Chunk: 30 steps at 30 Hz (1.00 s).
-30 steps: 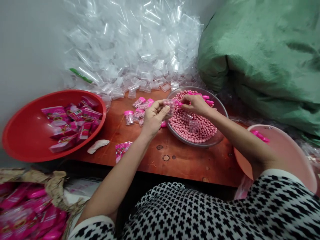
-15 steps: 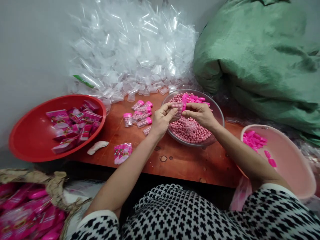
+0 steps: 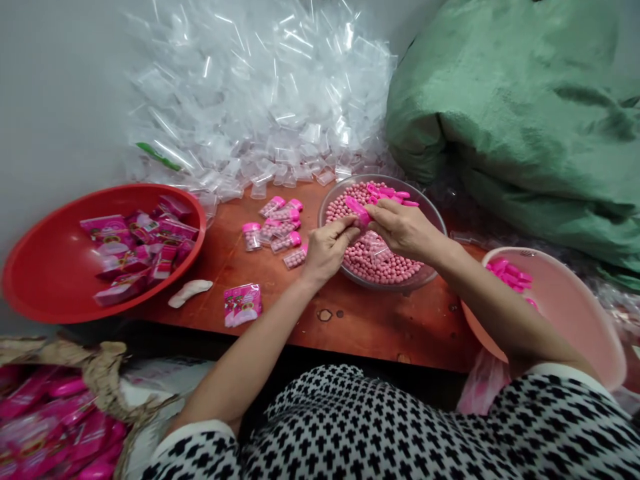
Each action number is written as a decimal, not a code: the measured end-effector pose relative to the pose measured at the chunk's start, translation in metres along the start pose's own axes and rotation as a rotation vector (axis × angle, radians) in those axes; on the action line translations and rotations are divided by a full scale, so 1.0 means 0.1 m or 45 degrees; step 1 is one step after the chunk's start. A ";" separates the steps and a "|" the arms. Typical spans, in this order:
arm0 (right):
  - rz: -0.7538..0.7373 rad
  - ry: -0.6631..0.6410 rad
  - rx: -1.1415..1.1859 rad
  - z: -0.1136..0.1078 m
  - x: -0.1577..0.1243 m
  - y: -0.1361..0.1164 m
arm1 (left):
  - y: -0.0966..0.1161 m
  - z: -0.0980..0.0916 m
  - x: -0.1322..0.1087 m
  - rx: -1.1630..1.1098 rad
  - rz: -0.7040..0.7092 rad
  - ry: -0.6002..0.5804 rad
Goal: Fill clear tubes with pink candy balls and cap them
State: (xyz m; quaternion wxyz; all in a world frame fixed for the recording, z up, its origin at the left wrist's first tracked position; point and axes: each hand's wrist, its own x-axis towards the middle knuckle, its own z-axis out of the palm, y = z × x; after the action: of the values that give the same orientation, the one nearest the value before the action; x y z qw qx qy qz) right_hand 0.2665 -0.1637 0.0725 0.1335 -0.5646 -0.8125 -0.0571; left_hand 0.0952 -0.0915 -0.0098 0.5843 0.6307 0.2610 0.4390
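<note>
Over the bowl of pink beads (image 3: 395, 267), my two hands meet at a small clear jar and its bright pink flip cap (image 3: 357, 209). My left hand (image 3: 327, 250) is closed round the jar, which its fingers mostly hide. The fingers of my right hand (image 3: 407, 230) are pinched at the cap, whose long flap points up and to the left. More pink caps (image 3: 387, 193) lie on the beads at the back of the bowl. Left of my left hand, several capped jars of beads (image 3: 284, 227) lie on the wooden table (image 3: 300, 327), one of them upright.
A red basin (image 3: 45, 267) holds printed pink packets; a peach basin (image 3: 575, 313) at right holds pink caps. Empty clear jars (image 3: 260, 87) are heaped behind, beside a large green sack (image 3: 500, 87). Printed cards (image 3: 243, 305) and a white scrap (image 3: 190, 292) lie at the table's front left.
The jar has turned from lying sideways with its beads showing to mostly hidden behind my left fingers. The cap's flap now sticks up to the left, and my right hand has shifted its grip.
</note>
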 end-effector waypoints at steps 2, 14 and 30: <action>0.020 -0.039 -0.045 0.01 -0.05 -0.03 | 0.02 0.02 -0.02 0.039 0.036 0.003; -0.057 -0.276 -0.045 0.13 -0.13 0.02 | 0.01 -0.04 -0.06 0.573 0.375 -0.171; -0.158 -0.192 -0.158 -0.31 0.04 0.08 | 0.11 0.00 0.08 0.041 -0.007 -0.122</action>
State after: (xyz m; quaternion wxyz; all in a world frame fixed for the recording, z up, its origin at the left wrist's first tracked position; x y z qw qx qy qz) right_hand 0.2774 -0.1653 0.1030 0.0329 -0.5233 -0.8484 -0.0727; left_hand 0.0971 -0.0873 0.0031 0.5870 0.6596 0.2415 0.4026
